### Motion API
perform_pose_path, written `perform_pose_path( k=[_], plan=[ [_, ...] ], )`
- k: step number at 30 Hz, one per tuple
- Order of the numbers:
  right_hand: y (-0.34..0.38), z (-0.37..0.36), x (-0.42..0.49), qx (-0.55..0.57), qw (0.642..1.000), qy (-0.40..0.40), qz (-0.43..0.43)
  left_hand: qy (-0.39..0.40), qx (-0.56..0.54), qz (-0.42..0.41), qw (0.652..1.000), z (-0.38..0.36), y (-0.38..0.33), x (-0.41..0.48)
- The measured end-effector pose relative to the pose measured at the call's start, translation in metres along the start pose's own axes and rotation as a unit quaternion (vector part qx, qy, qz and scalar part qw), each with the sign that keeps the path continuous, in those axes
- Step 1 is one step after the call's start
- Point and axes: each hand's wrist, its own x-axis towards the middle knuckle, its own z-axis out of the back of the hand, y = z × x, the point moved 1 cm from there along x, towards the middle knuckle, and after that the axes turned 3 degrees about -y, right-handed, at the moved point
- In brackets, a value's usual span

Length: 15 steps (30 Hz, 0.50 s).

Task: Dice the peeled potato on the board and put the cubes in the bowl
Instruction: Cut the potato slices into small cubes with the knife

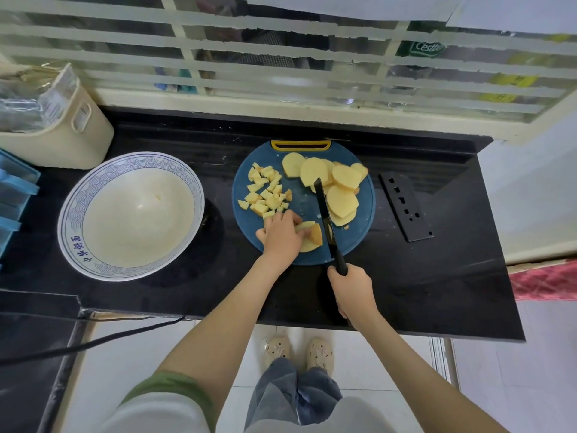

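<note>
Dicing seems midway; left hand (281, 237) grip pinches stacked pale potato slices (312, 239) on round blue plastic board (359, 232); right hand (351, 287) grip wraps black knife (327, 226); next, cut crosswise into cubes.

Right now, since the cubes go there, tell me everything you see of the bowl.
The bowl is wide, round, white and ceramic-looking, with a blue wave-pattern band and blue characters round its rim. It stands upright on the black counter, left of the cutting board and apart from it. Its inside looks bare.
</note>
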Motion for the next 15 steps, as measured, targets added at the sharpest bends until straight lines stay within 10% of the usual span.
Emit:
perform_pose_path(
  k=[15],
  plan=[
    [-0.002, -0.008, -0.005, -0.027, 1.0, 0.001, -0.002, 0.046, -0.011, -0.064, 0.997, 0.001, 0.012, -0.011]
  ],
)
